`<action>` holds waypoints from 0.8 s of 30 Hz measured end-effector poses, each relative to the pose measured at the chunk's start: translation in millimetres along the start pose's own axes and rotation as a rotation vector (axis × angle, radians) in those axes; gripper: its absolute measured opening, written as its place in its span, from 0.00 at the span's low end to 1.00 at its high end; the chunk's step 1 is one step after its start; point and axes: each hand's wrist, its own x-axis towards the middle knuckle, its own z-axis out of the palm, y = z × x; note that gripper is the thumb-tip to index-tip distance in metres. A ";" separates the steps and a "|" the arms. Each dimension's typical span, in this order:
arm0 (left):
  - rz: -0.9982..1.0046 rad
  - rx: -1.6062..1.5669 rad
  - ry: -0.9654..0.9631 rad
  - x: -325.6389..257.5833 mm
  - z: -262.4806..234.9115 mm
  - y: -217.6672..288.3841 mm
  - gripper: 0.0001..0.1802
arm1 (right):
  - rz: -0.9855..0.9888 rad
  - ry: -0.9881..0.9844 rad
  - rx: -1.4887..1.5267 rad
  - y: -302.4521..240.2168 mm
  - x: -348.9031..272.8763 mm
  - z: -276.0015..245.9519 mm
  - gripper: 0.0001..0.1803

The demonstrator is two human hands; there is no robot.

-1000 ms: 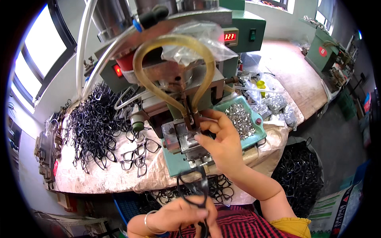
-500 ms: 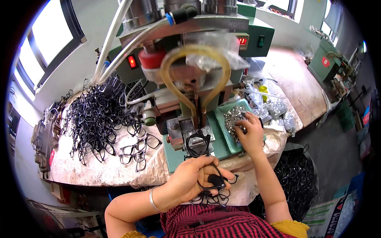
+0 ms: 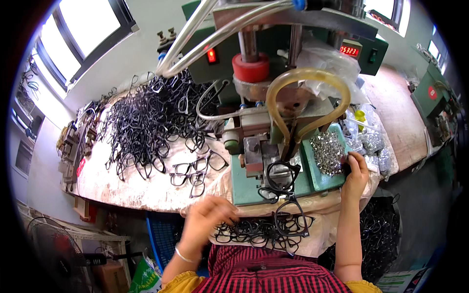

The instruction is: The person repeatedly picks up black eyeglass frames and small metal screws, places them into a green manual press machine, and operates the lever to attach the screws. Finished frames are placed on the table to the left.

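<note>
My left hand (image 3: 210, 218) is blurred by motion, near the left end of several black glasses frames (image 3: 249, 231) on the plastic-covered ledge before me; whether it holds anything is unclear. My right hand (image 3: 355, 177) is closed at the right rim of a green tray (image 3: 318, 186) of small silvery metal parts (image 3: 328, 152). Something dark shows at its fingertips, too small to name. Between the hands, a black glasses frame (image 3: 282, 177) lies at the metal fixture of the green press (image 3: 255, 160). Another frame (image 3: 291, 217) overhangs the front edge below it.
A big heap of black glasses frames (image 3: 146, 122) covers the table's left side, with a few loose ones (image 3: 196, 172) nearer. A yellowish hose (image 3: 309, 74) loops before the press. Plastic bags (image 3: 372, 142) stand right of the tray. A blue basket (image 3: 163, 239) sits below, left.
My left hand has let go of the glasses frame and moved left. My right hand has come out of the metal parts to the tray's right rim. The view has shifted.
</note>
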 end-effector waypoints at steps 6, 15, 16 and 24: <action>0.626 0.872 0.448 86.1 -53.3 24.3 0.10 | -0.036 -0.157 -0.015 12.2 14.8 64.3 0.07; 0.731 1.221 0.541 153.4 -75.6 -46.3 0.04 | -0.465 -0.121 -0.679 -24.1 -19.0 35.1 0.07; 0.774 1.077 0.579 141.2 -70.7 -32.4 0.04 | -0.599 -0.118 -0.779 -25.8 -25.4 13.3 0.07; 0.424 -0.275 0.279 110.9 -66.0 -3.6 0.18 | -0.366 -0.375 -0.489 -67.1 -49.7 38.3 0.09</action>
